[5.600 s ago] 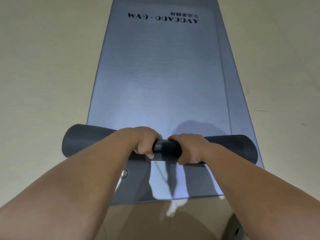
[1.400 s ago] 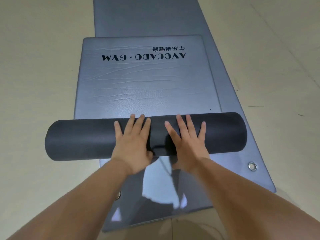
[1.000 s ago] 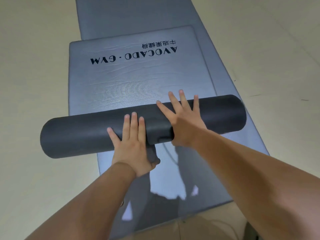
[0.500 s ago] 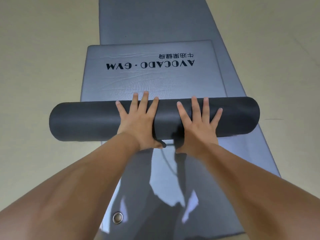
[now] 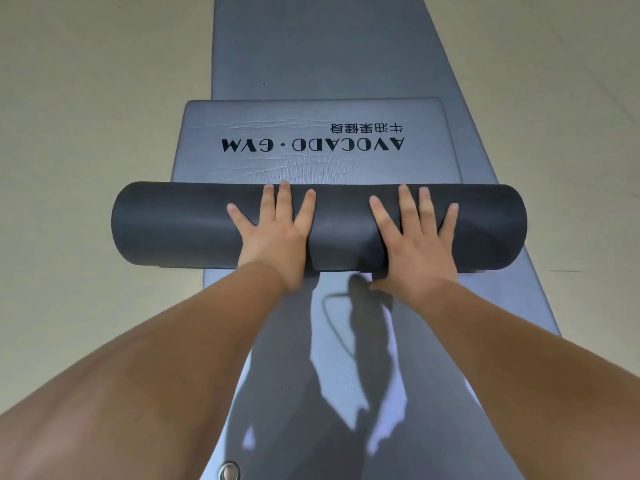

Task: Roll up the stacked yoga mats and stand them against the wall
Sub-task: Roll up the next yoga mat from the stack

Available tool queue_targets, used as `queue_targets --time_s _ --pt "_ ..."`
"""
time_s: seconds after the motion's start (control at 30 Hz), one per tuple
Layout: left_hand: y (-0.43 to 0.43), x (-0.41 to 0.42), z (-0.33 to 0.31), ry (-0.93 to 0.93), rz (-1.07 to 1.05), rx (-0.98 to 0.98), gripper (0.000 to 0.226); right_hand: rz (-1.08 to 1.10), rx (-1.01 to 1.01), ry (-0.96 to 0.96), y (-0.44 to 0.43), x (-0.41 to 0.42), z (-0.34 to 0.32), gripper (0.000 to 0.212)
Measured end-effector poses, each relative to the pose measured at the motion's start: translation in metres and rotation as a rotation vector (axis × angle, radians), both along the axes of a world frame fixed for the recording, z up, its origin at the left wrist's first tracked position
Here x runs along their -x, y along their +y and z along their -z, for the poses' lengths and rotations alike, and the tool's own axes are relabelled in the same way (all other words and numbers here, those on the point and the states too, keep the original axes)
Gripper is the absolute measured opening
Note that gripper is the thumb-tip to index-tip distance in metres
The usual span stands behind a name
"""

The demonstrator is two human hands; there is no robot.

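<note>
Two grey mats lie stacked on the beige floor [image 5: 86, 133], and no wall is in view. The lower mat [image 5: 311, 46] lies flat and runs far ahead. The upper mat [image 5: 311, 164], printed AVOCADO · GYM, is mostly wound into a dark roll [image 5: 173, 226] lying across it, with only a short flat piece left. I judge the foam soft, light and springy, so the roll may loosen or drift sideways under uneven pressure. Flat palms near the middle suit rolling, and a grasp round its body suits lifting. The left hand [image 5: 273, 237] and right hand [image 5: 415, 244] press on the roll with fingers straight and spread, gripping nothing. Nothing seems to block the way ahead. A small metal eyelet [image 5: 229, 471] sits near the lower mat's near edge.
</note>
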State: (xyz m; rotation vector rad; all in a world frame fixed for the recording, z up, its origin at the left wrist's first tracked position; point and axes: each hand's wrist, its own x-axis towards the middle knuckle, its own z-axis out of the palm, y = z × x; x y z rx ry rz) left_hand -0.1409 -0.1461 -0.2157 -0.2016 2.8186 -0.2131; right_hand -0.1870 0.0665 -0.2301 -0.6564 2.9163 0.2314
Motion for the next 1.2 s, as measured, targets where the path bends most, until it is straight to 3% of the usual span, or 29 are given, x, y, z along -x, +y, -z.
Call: queue_targets --time_s 0.13,0.53,0.7,0.8,0.97,1.1,1.2 --pt "-0.007 0.013 0.003 0.033 -0.012 -0.049 0.12 -0.013 -0.086 0.005 -0.012 0.019 -0.001 0.122" --pt "-0.011 0.007 -0.03 -0.137 0.002 -0.14 0.099 -0.058 -0.122 -0.222 -0.013 0.015 -0.035 0.115" --pt "-0.012 -0.034 -0.048 -0.296 0.033 -0.19 0.098 -0.145 -0.17 -0.336 -0.014 -0.029 -0.057 0.085" --pt "-0.02 -0.057 -0.059 -0.413 0.043 -0.254 0.104 -0.221 -0.179 -0.488 -0.016 -0.051 -0.077 0.073" --pt "-0.032 -0.101 -0.063 -0.676 0.007 -0.426 0.135 -0.174 -0.141 -0.824 -0.016 -0.084 -0.083 0.077" --pt "-0.025 -0.124 -0.076 -0.497 0.126 -0.335 0.133 -0.182 -0.132 -0.883 -0.019 -0.08 -0.088 0.069" --pt "0.004 -0.15 -0.071 -0.288 0.226 -0.227 0.148 -0.186 -0.167 -0.935 -0.026 -0.075 -0.095 0.072"
